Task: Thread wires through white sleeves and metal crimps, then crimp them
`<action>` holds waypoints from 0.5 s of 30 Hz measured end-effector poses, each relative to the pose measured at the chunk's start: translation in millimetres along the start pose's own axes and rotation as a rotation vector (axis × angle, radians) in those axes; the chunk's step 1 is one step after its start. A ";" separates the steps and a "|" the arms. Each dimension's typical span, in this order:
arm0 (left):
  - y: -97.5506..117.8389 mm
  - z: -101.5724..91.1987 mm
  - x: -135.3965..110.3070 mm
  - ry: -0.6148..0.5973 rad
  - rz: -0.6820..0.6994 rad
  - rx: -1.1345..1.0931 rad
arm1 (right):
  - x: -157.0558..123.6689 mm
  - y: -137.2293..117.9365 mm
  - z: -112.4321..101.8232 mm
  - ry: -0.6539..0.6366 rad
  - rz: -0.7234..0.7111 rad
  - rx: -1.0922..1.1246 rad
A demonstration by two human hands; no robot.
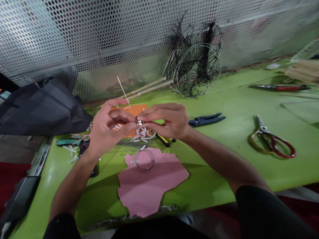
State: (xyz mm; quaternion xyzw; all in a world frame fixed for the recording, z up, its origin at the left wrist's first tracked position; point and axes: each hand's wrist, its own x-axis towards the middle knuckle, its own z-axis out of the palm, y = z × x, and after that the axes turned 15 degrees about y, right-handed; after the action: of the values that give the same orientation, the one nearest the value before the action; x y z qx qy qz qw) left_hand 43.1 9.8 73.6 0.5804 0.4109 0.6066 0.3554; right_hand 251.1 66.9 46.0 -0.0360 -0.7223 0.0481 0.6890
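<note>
Black sleeves (264, 209) reach over the bench (211, 172); the left hand (106, 126) and right hand (166, 119), grips closed, pinch 1 small shiny piece (140, 122) above the orange sheet (138, 109). Light, even pressure should keep it from twisting.

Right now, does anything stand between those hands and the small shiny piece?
Nothing visible does: the left hand and the right hand both have their fingertips right at the small shiny piece.

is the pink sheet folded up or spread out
Spread out: the pink sheet lies flat on the green table, its jagged outline showing, with a thin ring on it.
</note>
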 end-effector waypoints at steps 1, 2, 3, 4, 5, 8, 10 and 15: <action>0.6 0.3 -0.2 0.004 0.013 0.014 | 0.2 0.0 -0.2 0.001 -0.005 0.000; 1.2 0.7 -0.4 0.008 0.026 0.027 | 0.3 0.1 -0.3 -0.001 -0.008 -0.001; 1.9 1.2 -0.6 0.010 0.041 0.036 | 0.3 0.1 -0.5 -0.004 -0.008 -0.002; 2.4 1.9 -1.0 0.018 0.058 0.043 | 0.3 0.1 -0.6 -0.008 -0.006 -0.002; 2.9 2.7 -1.6 0.029 0.076 0.051 | 0.1 0.1 -0.7 -0.011 -0.001 -0.001; 3.8 5.8 -3.8 0.067 0.144 0.081 | -0.7 -0.2 -0.7 -0.005 0.019 0.007; 4.0 7.6 -5.6 0.075 0.204 0.089 | -1.3 -0.4 -0.4 0.000 0.035 0.008; 3.8 9.3 -10.0 0.100 0.296 0.134 | -2.3 -0.6 1.0 0.016 0.052 0.015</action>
State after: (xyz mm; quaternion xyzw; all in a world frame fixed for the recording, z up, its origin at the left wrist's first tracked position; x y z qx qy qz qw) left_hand 53.3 0.0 72.8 0.6260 0.3774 0.6519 0.2018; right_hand 250.2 66.1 43.8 -0.0497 -0.7153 0.0711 0.6934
